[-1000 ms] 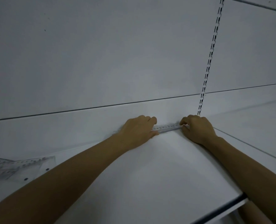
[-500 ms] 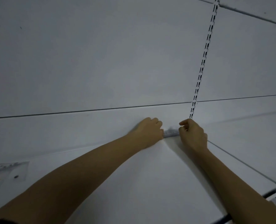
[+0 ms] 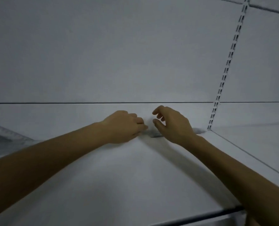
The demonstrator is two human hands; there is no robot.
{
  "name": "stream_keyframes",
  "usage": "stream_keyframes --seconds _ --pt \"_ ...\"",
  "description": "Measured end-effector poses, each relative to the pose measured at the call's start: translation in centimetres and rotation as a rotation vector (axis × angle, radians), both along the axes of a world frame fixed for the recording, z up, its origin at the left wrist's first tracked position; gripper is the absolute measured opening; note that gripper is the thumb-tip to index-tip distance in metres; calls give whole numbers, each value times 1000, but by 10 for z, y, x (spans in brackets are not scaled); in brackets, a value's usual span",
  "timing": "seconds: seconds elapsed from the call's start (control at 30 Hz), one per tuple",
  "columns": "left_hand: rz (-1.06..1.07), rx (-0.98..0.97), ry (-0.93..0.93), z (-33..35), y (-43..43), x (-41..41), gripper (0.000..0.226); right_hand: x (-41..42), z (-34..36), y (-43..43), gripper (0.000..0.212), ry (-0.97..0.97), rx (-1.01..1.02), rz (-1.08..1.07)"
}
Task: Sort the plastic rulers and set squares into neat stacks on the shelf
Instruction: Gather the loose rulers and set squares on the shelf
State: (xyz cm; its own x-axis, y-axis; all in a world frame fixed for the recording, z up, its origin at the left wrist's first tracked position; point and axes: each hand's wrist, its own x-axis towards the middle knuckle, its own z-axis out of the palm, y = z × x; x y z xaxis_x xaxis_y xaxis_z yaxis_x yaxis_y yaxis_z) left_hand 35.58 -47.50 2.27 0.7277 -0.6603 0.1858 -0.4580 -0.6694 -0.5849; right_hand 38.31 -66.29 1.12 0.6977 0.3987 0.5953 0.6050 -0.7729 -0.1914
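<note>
Mid-frame, the right hand (image 3: 173, 125) has lifted off the ruler (image 3: 155, 134), fingers loosely spread above it at the back edge of the shelf (image 3: 135, 176); the left hand (image 3: 124, 126) stays curled at its end, grip unclear.

Two bare forearms and two bare grips, seen from the person's own head.

The left forearm (image 3: 54, 157) and right forearm (image 3: 233, 163) are uncovered along the whole length that shows, slim and smooth, each narrowing to the wrist. The left grip (image 3: 124, 126) shows a broad back and a row of rounded knuckles. The right grip (image 3: 173, 126) shows slender fingers and a thumb. Shade darkens the undersides of both arms, and blur softens the fingertips, so the nails cannot be made out.
</note>
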Motion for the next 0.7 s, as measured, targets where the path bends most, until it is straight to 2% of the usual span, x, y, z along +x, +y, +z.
stream_keyframes --seconds 0.17,0.3,0.37,0.43,0.5,0.53,0.6,0.7 --pt "291 -51 -47 11 124 -84 42 -49 20 111 26 37 -203 257" --pt "590 -331 -60 1 239 -165 44 -89 14 228 31 98 -298 417" --pt "748 -459 -8 -12 285 -204 65 -107 9 283 38 147 -337 482" --pt "866 -510 125 -26 315 -234 93 -123 5 325 46 192 -349 516" --pt "892 -585 221 -40 333 -252 102 -133 -6 355 52 224 -356 491" --pt "873 -629 209 -46 341 -256 104 -136 -13 365 52 234 -359 461" --pt "799 -693 99 -55 349 -260 106 -137 -27 374 51 251 -336 389" --pt "753 -718 -66 -58 350 -263 91 -138 -37 371 47 189 -225 326"
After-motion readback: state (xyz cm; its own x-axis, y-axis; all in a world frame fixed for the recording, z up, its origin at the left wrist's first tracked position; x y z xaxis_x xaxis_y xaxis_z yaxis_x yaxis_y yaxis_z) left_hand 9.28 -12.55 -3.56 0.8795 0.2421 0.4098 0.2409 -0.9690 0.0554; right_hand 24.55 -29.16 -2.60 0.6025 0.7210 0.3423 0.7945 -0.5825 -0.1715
